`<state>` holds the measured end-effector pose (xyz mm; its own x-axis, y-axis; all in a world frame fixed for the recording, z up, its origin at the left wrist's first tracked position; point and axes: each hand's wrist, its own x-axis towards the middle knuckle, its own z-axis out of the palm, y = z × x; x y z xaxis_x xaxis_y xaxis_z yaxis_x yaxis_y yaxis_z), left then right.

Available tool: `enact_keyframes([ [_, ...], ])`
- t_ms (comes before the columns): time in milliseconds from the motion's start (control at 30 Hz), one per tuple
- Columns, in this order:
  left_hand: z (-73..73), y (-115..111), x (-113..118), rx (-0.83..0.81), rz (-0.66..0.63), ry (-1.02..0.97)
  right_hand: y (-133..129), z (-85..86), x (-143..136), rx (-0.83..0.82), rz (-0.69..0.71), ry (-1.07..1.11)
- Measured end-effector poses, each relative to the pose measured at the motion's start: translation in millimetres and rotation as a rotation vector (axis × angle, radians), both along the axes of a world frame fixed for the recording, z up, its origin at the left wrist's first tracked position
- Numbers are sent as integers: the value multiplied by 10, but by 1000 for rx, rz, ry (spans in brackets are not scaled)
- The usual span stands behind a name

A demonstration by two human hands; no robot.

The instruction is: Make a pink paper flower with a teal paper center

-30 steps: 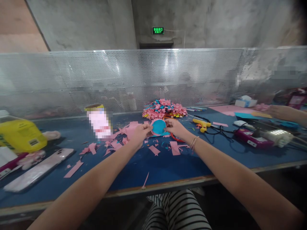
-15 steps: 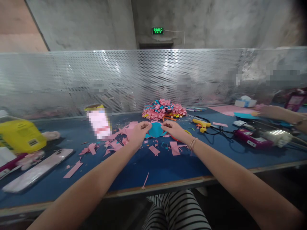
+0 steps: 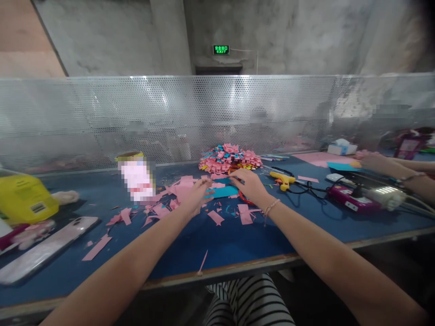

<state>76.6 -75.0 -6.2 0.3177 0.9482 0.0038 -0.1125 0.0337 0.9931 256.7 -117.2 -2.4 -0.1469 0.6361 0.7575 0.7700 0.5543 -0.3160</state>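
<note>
Two blue paper pieces lie between my hands: a wider blue strip point(image 3: 224, 192) flat on the table and a narrower blue piece point(image 3: 221, 180) just beyond it. My left hand point(image 3: 197, 195) is at the left end of the wider strip, its fingers apart and slightly blurred. My right hand point(image 3: 250, 184) has thumb and forefinger pinched at the right end of the narrower piece. Beyond the hands sits a clustered pile of folded pink and blue paper point(image 3: 229, 158). Pink paper scraps point(image 3: 163, 208) are scattered around my left hand. Red-handled scissors point(image 3: 244, 198) show partly beneath my right hand.
A yellow glue gun point(image 3: 284, 181) with a black cord lies to the right, near a purple power strip point(image 3: 353, 199). A phone point(image 3: 50, 249) and a yellow jug point(image 3: 27, 199) are at left. Another person's hand point(image 3: 374, 162) reaches in at far right, over coloured paper sheets.
Both hands were pinching a curved blue piece held up between them. Now the left fingers have parted and moved lower, while the right hand pinches a narrow blue piece. The view has tilted slightly.
</note>
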Motion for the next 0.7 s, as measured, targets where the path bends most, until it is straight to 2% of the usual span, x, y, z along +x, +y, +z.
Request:
enact_keyframes([
  [67, 37, -13, -5, -172, -123, -105, -3, -13, 3, 23, 60, -16],
  [133, 68, -19, -6, -225, -192, -204, 14, -42, -1, 19, 126, -33],
  [267, 76, -8, 9, -88, -111, -219, 55, -89, -31, -3, 196, -13],
  [367, 45, 4, 18, 29, -29, -187, 62, -91, -63, -69, 221, 173],
  [500, 5, -6, 23, 151, -60, -120, 86, -96, -93, -342, 256, 559],
  [600, -11, -22, 28, 181, -83, -77, 119, -119, -94, -550, 327, 633],
  [700, -14, -28, 32, 185, -74, -58, 141, -133, -90, -599, 390, 685],
])
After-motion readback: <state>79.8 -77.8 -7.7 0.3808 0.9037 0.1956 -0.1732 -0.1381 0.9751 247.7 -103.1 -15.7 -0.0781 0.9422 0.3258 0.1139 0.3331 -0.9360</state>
